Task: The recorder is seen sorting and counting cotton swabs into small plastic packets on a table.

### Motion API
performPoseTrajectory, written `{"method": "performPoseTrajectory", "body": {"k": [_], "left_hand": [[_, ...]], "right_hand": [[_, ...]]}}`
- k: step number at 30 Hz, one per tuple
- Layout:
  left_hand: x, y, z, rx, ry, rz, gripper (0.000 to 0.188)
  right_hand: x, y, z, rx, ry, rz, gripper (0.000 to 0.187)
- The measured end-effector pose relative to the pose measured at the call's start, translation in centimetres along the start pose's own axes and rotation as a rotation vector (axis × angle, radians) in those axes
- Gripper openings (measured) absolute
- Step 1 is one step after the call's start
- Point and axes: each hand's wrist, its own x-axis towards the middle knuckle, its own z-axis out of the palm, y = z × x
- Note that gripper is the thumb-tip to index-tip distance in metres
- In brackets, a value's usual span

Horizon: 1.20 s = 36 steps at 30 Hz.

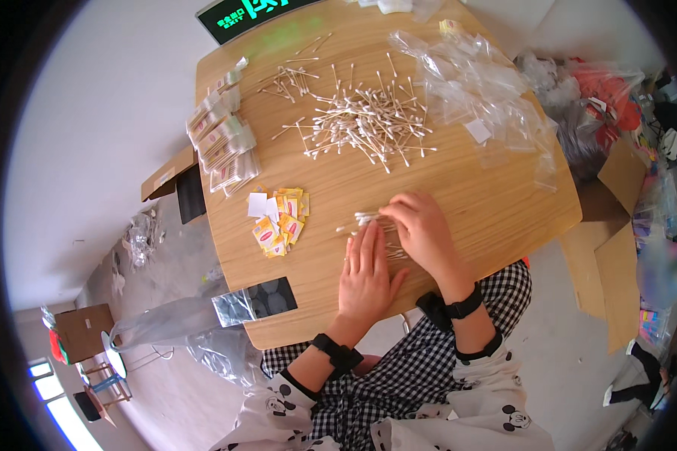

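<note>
A small row of cotton swabs (pixel 365 218) lies on the wooden table in front of me, partly hidden by my hands. My left hand (pixel 366 270) rests over it with fingers stretched out together, the fingertips at the white tips. From the right, my right hand (pixel 423 229) bends its thumb and fingers in a pinch at the ends of these swabs; how many it grips is hidden. A few more swabs (pixel 396 252) show between the two hands. Farther off is a large loose heap of cotton swabs (pixel 368 120).
Small yellow-and-white cards (pixel 282 218) lie left of my hands. Filled clear packs (pixel 224 143) are stacked along the left edge. Empty clear bags (pixel 474 75) spread over the far right. A dark patterned sheet (pixel 267 298) overhangs the near left edge. A cardboard box (pixel 598 248) stands right of the table.
</note>
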Motion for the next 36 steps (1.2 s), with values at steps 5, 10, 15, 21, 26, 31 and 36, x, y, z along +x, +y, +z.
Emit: {"method": "performPoseTrajectory", "body": {"k": [5,10,15,21,26,31,36], "left_hand": [[-0.2,0.0,0.1,-0.06,0.121,-0.025,0.088],[0.4,0.7,-0.4,0.038,0.059,-0.018,0.094],[2.7,0.4,-0.2,0.194,-0.08,-0.021,0.104],[4.8,-0.9,0.1,0.344,-0.048,0.01,0.107],[-0.5,1.4,-0.6,0.232,-0.161,-0.012,0.105],[-0.7,1.0,-1.2,0.274,-0.144,-0.028,0.107],[-0.3,-0.6,-2.2,-0.087,0.085,-0.072,0.076]], "right_hand": [[-1.3,-1.1,-0.7,-0.008,-0.134,-0.005,0.022],[-2.7,-2.0,-2.4,0.104,0.085,0.149,0.026],[-4.3,-0.8,-3.1,0.326,0.273,0.543,0.023],[-3.9,-1.2,-3.0,0.339,0.286,0.53,0.021],[-4.7,-0.6,-2.2,0.258,0.185,0.398,0.022],[-4.6,-0.9,-2.2,0.271,0.097,0.349,0.023],[-4.5,-1.3,-3.5,0.188,-0.063,0.231,0.028]]}}
